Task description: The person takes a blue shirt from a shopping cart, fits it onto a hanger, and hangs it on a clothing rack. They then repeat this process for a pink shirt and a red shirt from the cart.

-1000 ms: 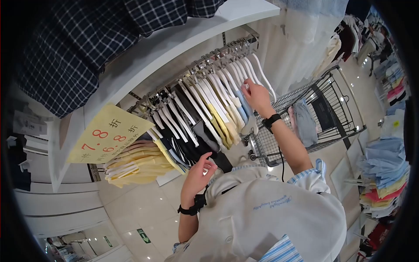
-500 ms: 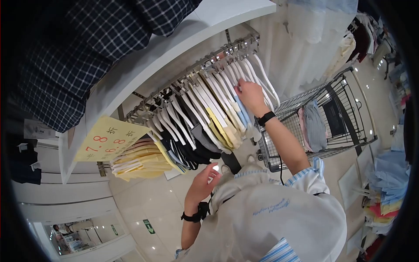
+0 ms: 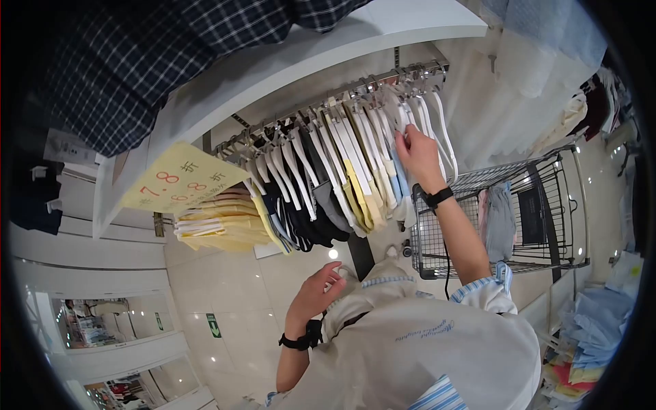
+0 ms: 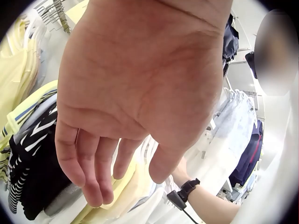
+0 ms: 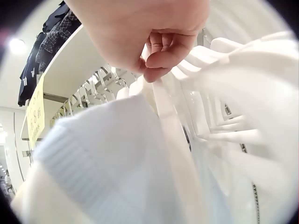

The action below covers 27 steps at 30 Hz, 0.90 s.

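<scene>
White hangers with garments hang in a tight row from a metal rail [image 3: 328, 102]. At the right part of this row is my right hand [image 3: 418, 156]. Its thumb and fingertips pinch the upper part of a white hanger [image 5: 163, 98] in the right wrist view, close beside a pale blue ribbed garment [image 5: 107, 144]. Several white hangers stand to the right of that hand. My left hand [image 3: 314, 294] hangs loosely in front of my body, below the dark garments [image 3: 311, 222], fingers slightly bent and holding nothing. Its palm side fills much of the left wrist view.
A wire shopping cart [image 3: 432, 256] with a grey garment [image 3: 500, 229] in it stands right of the rack. Above the rail runs a white shelf [image 3: 273, 72] with dark plaid clothing [image 3: 198, 41] on it. A yellow sale sign [image 3: 179, 181] hangs at the shelf's left.
My right hand has moved a little left along the row, away from the rail's right end. The head view has shifted. My left hand stays loose in front of my body.
</scene>
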Motion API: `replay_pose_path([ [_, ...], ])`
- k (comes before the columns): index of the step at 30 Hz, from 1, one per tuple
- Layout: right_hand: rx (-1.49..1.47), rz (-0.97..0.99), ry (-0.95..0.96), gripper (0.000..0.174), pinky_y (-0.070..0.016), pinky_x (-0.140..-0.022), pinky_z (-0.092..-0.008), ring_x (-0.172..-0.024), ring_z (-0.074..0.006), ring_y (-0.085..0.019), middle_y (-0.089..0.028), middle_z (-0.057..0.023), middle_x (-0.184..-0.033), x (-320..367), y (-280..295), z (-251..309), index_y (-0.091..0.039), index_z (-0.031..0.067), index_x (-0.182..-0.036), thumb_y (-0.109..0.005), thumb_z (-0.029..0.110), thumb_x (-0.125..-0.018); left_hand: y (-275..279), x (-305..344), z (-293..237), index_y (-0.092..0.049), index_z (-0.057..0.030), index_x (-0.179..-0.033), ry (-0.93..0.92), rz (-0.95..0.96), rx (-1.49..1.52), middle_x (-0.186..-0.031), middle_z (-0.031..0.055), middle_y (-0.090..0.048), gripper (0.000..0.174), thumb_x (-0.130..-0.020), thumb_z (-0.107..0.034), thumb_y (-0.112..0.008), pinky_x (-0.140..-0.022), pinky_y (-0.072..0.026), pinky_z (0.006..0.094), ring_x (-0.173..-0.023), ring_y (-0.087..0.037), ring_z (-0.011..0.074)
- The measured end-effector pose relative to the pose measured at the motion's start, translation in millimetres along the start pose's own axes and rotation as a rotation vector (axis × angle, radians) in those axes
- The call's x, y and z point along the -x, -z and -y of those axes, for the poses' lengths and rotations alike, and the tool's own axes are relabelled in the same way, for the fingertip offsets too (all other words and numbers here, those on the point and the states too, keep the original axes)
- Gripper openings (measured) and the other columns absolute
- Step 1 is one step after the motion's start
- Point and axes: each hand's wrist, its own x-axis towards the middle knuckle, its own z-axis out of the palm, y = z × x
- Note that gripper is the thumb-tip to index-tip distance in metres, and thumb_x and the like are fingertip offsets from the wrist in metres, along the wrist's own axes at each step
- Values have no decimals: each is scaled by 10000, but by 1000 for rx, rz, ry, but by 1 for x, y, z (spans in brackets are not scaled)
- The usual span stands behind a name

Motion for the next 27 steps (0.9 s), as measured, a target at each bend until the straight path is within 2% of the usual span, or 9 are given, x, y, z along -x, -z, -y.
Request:
replay_pose_path([
  [2, -40, -47, -10, 247, -514, -587, -450, -621, -366, -663, -660, -143, -687, 13, 7, 4, -579, 28, -880, -690, 227, -974, 4, 1, 7, -545, -66, -1436, -29, -24, -48, -1065, 104, -730, 458, -1034, -238, -680, -854, -569, 352, -925, -711, 223],
  [8, 14, -51, -79, 238, -485, -539, -412, -556, -315, -632, -628, -118, -638, 94, 36, 18, -586, 42, -850, -731, 201, -953, 25, 14, 24, -548, -63, -1427, -84, 30, -32, -1083, 113, -731, 458, -1032, -254, -682, -860, -571, 360, -928, -715, 234],
  [14, 139, -109, -204, 228, -458, -507, -411, -505, -296, -601, -597, -104, -583, 202, 59, 38, -613, 54, -834, -747, 201, -944, 46, 37, 81, -555, -65, -1416, -99, 114, -42, -1091, 121, -733, 447, -1032, -253, -683, -865, -571, 365, -946, -715, 233],
  [17, 220, -133, -288, 225, -448, -497, -409, -487, -291, -591, -594, -98, -577, 259, 81, 55, -619, 64, -823, -756, 202, -937, 50, 38, 112, -560, -68, -1415, -114, 195, -61, -1090, 120, -733, 449, -1031, -267, -682, -858, -571, 364, -937, -714, 239],
  [20, 311, -139, -277, 204, -444, -497, -397, -477, -282, -576, -587, -92, -585, 314, 112, 75, -619, 67, -843, -769, 179, -925, 44, 28, 142, -562, -70, -1421, -172, 316, -102, -1090, 122, -737, 479, -1026, -311, -686, -852, -569, 367, -933, -712, 247],
  [23, 401, -196, -334, 180, -441, -490, -388, -474, -274, -575, -599, -91, -604, 384, 148, 93, -629, 61, -882, -775, 160, -919, 36, 12, 145, -568, -67, -1418, -181, 485, -283, -1109, 127, -738, 511, -1016, -357, -693, -852, -566, 373, -951, -711, 256],
  [25, 466, -229, -368, 177, -444, -492, -374, -491, -262, -589, -606, -91, -618, 438, 173, 102, -634, 56, -916, -784, 149, -912, 26, 1, 147, -573, -61, -1417, -256, 565, -383, -1107, 136, -735, 529, -1009, -375, -695, -855, -564, 380, -960, -711, 265],
  [27, 419, -379, -539, 157, -452, -497, -362, -515, -246, -606, -604, -90, -612, 488, 185, 114, -658, 56, -913, -790, 141, -907, 18, -8, 131, -575, -55, -1415, -396, 591, -431, -1090, 133, -732, 532, -1003, -366, -699, -855, -563, 383, -945, -711, 266],
])
